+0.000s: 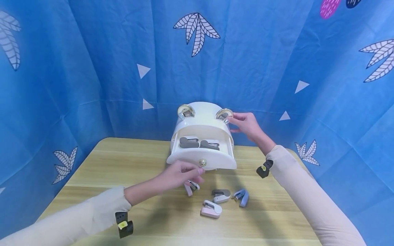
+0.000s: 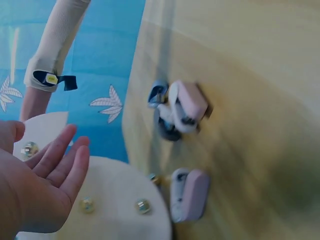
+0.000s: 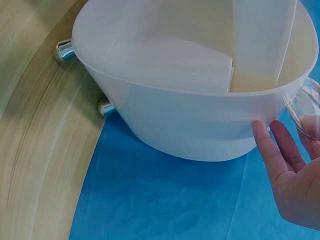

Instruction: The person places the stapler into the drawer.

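Gold-rimmed ear (image 1: 224,115) pinched by right hand (image 1: 248,127); relaxed left hand (image 1: 181,173) partly hides one stapler (image 1: 189,190) before white drawer (image 1: 218,160)

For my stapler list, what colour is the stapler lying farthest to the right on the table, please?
That stapler is mainly blue; the head view shows it best.

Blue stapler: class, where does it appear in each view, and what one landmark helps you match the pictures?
Head: blue stapler on the table, right of a grey-and-white stapler.
Left wrist: just above the picture's middle, left of a pink-and-white stapler.
Right wrist: not in it.
Shared landmark: the white drawer box, partly visible in both wrist views.
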Demonstrator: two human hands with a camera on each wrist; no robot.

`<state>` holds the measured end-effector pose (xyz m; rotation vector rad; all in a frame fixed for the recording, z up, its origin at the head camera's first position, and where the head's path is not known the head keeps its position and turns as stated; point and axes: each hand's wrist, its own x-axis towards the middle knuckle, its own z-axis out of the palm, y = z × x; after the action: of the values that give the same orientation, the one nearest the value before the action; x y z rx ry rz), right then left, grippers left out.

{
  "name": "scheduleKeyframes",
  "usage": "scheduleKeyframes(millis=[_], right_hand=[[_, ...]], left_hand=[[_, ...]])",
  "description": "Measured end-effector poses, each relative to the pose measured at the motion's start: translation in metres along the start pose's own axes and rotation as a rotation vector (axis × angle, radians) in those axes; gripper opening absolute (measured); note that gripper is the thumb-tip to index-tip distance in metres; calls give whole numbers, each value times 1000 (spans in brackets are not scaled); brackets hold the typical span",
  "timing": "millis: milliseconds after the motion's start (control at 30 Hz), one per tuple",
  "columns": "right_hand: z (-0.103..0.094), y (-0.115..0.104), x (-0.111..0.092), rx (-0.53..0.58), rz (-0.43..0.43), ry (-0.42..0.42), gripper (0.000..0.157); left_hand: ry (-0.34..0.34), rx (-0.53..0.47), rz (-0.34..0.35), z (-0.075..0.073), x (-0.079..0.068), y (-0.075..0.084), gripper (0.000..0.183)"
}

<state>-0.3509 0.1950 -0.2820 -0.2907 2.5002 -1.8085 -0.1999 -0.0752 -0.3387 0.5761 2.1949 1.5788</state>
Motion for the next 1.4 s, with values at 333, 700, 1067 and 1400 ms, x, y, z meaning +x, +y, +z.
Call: scheduleKeyframes(millis=[333,700,1067,1400], right_hand=[[0,1,0,3,-4,0,35],[-1,3,2,8,-12,7,35],[-3,4,3,1,-10,3,35],[-2,4,2,-4,-24,2,35]], left_hand=[[61,-235,-31,13,7,-12,50],[115,-304,-17,20,12,-14,49],[132,-345,11,21,16,-9,45],[150,-316,8,21,25,-8,44]])
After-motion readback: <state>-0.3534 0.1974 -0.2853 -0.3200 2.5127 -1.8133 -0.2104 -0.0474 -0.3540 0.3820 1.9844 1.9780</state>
